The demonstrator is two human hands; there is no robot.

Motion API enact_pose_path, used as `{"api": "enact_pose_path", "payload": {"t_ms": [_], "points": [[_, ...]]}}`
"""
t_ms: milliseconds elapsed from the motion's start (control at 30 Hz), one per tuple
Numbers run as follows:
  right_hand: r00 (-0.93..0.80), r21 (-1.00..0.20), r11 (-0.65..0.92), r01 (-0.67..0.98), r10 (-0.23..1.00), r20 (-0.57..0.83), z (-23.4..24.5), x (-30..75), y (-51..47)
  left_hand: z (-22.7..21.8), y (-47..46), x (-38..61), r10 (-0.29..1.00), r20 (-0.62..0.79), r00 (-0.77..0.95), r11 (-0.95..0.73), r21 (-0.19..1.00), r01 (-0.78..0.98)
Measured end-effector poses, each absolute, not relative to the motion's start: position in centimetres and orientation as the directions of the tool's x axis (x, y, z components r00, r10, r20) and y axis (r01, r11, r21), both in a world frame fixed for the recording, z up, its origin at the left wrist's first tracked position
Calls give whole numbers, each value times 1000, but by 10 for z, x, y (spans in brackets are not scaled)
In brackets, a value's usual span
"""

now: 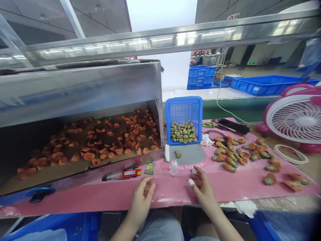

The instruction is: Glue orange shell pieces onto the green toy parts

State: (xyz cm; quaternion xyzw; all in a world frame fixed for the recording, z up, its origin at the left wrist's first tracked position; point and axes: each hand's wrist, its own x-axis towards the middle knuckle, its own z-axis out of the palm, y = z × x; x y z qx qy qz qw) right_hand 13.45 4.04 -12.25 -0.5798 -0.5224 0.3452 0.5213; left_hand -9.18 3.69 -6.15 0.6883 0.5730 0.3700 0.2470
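My left hand (142,199) is at the near edge of the pink mat (170,195), fingers curled around something brownish that I cannot make out. Opposite it, my right hand (204,189) hovers over the mat with thumb and forefinger apart and white wraps on the fingertips; its other fingers are curled in shadow. Between and just beyond the hands stands a small clear squeeze bottle (174,168). Farther back lie one small green painted piece (178,154) and a white tube (167,153). A blue basket (184,99) holds many green pieces (184,132).
At left, a metal box (160,93) contains many orange cup-shaped pieces (130,134). A red-labelled knife (131,173) lies before it. Green-and-orange pieces (229,154) spread at right, near a phone (233,126), a tape roll (304,160) and a pink fan (301,117).
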Motion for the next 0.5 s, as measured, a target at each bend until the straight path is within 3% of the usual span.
{"api": "enact_pose_path", "payload": {"t_ms": [200, 333, 500], "points": [[71, -894, 218, 393, 961, 266, -117, 80, 85, -25, 106, -123, 871, 486, 74, -318, 442, 839], [87, -859, 186, 478, 963, 257, -123, 79, 89, -11, 132, -126, 853, 503, 138, -311, 277, 909], [103, -833, 157, 531, 964, 247, -126, 79, 84, 0, 159, -156, 880, 467, 86, -202, 204, 958]]}}
